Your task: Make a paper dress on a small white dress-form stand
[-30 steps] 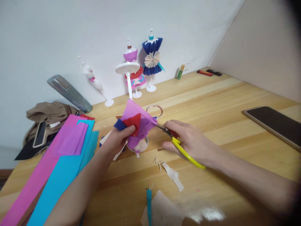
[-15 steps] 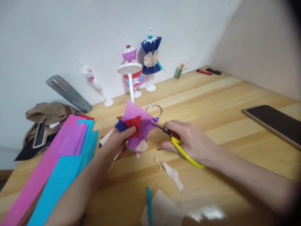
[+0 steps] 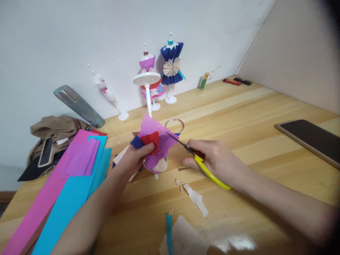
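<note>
My left hand (image 3: 142, 150) is closed around a small dress form, held upside down so its white round base (image 3: 147, 78) points up. Purple crepe paper (image 3: 153, 127) flares around the form, with a red piece (image 3: 151, 141) and a dark blue piece (image 3: 136, 142) beside my thumb. My right hand (image 3: 212, 154) grips scissors (image 3: 203, 166) with yellow handles. Their dark blades reach over the purple paper's right edge; whether they touch it I cannot tell. The form's body is mostly hidden by paper and hand.
Pink paper (image 3: 50, 184) and blue paper (image 3: 66, 194) lie at left. Three dress forms stand by the wall, one in a navy dress (image 3: 172, 67). Beige scraps (image 3: 196, 199), a roll of tape (image 3: 174, 120) and a tablet-like dark slab (image 3: 310, 138) lie on the wooden table (image 3: 239, 117).
The scissors and my right hand have shifted very slightly to the right, and the blade tips sit a little higher on the purple paper. My left hand keeps its hold.
</note>
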Available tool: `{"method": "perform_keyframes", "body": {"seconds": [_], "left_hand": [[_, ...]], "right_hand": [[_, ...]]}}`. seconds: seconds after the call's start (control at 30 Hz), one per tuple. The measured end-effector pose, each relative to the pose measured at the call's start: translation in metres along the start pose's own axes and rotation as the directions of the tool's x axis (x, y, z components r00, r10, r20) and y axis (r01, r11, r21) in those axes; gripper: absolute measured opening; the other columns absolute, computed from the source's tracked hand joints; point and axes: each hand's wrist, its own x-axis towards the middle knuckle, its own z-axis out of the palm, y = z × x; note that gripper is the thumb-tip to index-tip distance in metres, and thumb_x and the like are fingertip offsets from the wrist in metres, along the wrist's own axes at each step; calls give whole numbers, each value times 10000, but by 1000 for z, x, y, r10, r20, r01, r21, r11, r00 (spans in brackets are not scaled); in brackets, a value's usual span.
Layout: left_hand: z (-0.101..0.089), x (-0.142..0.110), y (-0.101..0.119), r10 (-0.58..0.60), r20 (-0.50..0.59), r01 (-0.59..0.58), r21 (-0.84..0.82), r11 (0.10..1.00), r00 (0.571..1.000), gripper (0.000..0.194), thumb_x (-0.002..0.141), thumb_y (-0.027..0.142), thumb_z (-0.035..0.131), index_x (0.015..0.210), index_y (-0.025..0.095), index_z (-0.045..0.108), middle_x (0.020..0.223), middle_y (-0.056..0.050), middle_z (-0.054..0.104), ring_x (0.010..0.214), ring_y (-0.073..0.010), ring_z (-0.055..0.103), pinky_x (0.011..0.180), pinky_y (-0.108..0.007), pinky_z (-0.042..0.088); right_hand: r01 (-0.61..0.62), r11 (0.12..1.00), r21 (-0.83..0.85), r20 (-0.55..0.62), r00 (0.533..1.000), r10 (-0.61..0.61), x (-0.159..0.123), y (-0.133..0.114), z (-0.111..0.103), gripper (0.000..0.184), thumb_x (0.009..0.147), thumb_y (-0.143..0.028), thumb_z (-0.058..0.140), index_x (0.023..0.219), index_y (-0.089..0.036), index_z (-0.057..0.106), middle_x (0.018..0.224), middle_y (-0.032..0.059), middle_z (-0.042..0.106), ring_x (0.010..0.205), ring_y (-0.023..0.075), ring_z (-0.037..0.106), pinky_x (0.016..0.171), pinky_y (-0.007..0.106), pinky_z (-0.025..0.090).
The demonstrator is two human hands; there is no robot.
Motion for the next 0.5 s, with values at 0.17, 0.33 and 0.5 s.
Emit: {"method": "perform_keyframes", "body": {"seconds": [0.17, 0.33, 0.5], "left_hand": [[2, -1, 1, 3, -1, -3, 3, 1000, 1000, 448, 529, 347, 975, 904, 178, 797, 928, -80, 808, 872, -271, 761, 814, -368, 612], [2, -3, 3, 1, 3, -1, -2, 1000, 1000, 461, 521, 368, 992, 901, 186, 805, 949, -76, 818, 876, -267, 770, 825, -367, 622], [2, -3, 2, 21, 32, -22, 12, 1000, 999, 485, 539, 385, 996, 935, 177, 808, 934, -81, 816, 894, -278, 771, 823, -367, 620]], "right_hand": [[-25, 998, 50, 18, 1000, 24, 1, 1, 1, 537, 971, -717, 443, 698, -257, 391, 539, -24, 460, 467, 137, 400, 498, 282, 286], [-38, 997, 65, 45, 998, 35, 2, -2, 0, 564, 936, -766, 460, 710, -251, 411, 571, -19, 480, 499, 137, 417, 511, 275, 297], [-55, 998, 42, 69, 996, 52, 2, -4, -2, 580, 915, -798, 454, 740, -245, 433, 632, 1, 513, 541, 153, 437, 540, 291, 323]]}}
